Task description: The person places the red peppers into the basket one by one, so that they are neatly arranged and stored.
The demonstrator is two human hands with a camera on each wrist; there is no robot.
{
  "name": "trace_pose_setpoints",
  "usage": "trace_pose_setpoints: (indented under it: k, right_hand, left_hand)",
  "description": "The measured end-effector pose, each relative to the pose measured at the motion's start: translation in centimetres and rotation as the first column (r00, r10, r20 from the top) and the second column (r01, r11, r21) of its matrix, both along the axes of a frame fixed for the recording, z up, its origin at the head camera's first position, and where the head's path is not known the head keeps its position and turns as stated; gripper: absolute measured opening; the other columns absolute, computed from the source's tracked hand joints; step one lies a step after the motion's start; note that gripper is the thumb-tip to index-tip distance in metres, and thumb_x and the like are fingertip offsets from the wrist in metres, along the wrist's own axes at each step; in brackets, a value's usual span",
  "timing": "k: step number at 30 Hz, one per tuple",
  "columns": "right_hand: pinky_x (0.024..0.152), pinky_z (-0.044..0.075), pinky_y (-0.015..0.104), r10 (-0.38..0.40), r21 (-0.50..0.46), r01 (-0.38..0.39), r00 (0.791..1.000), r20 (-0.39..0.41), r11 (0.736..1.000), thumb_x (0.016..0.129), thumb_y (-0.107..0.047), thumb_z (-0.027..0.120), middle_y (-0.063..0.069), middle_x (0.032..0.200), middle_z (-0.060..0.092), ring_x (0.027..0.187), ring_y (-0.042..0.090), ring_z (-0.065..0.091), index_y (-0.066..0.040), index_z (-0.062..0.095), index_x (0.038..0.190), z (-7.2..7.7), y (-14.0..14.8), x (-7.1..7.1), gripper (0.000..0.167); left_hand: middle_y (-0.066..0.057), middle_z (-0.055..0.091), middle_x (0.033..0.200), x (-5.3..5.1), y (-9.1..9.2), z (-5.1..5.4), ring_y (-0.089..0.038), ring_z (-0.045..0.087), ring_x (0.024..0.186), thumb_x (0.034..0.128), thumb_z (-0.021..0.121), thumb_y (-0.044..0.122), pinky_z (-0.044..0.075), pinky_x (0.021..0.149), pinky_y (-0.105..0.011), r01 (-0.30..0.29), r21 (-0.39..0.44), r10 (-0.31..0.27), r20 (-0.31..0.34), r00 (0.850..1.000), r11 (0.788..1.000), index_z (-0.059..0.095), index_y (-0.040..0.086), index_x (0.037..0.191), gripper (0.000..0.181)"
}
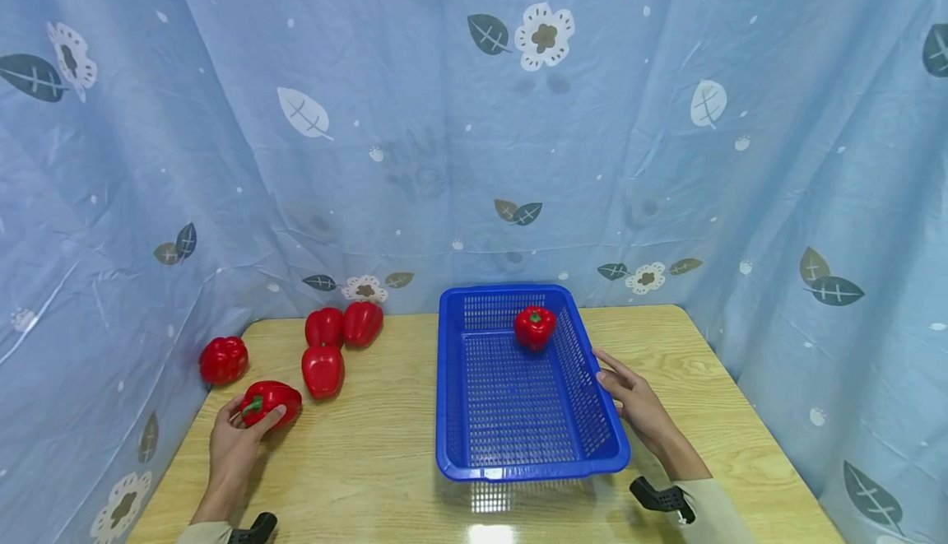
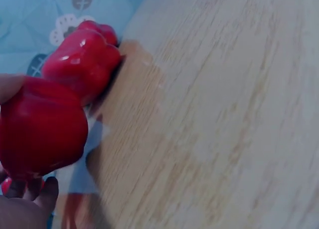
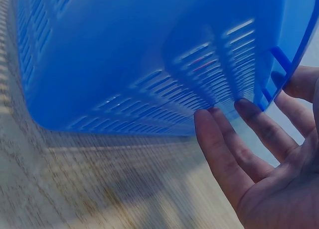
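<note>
My left hand [image 1: 235, 445] grips a glossy red bell pepper [image 1: 277, 400] with a green stem, near the table's left edge. In the left wrist view, the gripped pepper [image 2: 42, 129] has fingers above and below it, and another red bell pepper [image 2: 82, 62] appears beyond. A blue plastic basket [image 1: 452, 379] with slotted walls holds one upright red bell pepper [image 1: 535, 326] in its far right part. At the basket's right rim, my right hand [image 1: 644, 412] holds on; the right wrist view shows fingers [image 3: 224, 154] spread along the outer wall below the rim.
Three red bell peppers [image 1: 323, 371] lie grouped at the back left of the wooden table [image 1: 385, 445]. Another red bell pepper [image 1: 224, 360] sits by the left edge. A blue patterned curtain [image 1: 415, 116] hangs behind and along both sides.
</note>
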State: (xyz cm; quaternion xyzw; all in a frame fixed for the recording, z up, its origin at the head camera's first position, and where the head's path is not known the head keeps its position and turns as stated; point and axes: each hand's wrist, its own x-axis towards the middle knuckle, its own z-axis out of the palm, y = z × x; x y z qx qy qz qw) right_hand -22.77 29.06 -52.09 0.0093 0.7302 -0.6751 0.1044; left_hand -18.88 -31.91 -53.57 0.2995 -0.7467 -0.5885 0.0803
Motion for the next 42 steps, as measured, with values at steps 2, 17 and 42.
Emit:
trace_pose_setpoints:
  k: [2,17,42]
  right_hand:
    - [0.084,0.059,0.039,0.002,-0.002,-0.002,1.000,0.002,1.000,0.099,-0.041,0.054,-0.005,0.126,0.064,0.105,0.011,0.067,-0.026,0.031,0.154,0.0,0.0,0.0,0.062]
    - [0.085,0.058,0.038,0.010,0.010,-0.010,1.000,0.002,1.000,0.100,-0.041,0.053,-0.005,0.125,0.064,0.104,0.010,0.067,-0.023,0.026,0.156,0.0,0.0,0.1,0.065]
    - [0.087,0.057,0.039,0.000,0.001,0.000,1.000,0.000,1.000,0.099,-0.043,0.054,-0.001,0.128,0.064,0.106,0.012,0.066,-0.027,0.030,0.154,0.2,-0.2,0.1,0.062]
  left_hand:
    - [-0.013,0.037,0.151,0.0,0.1,0.1,-0.026,0.036,0.136,0.0810,0.078,0.044,0.042,0.098,-0.017,-0.019,-0.027,0.019,-0.023,1.000,0.999,0.026,0.010,0.154,0.096]
    - [-0.025,0.034,0.153,-0.2,0.6,0.0,-0.041,0.036,0.141,0.0941,0.062,0.046,0.039,0.079,-0.001,0.270,-0.216,-0.272,0.020,0.962,0.938,0.027,0.005,0.152,0.079]
    - [-0.028,0.019,0.159,-0.9,-0.4,-0.4,-0.047,0.019,0.147,0.0836,0.078,0.018,0.021,0.118,-0.064,0.328,-0.178,-0.332,0.008,0.943,0.928,0.000,0.008,0.158,0.108]
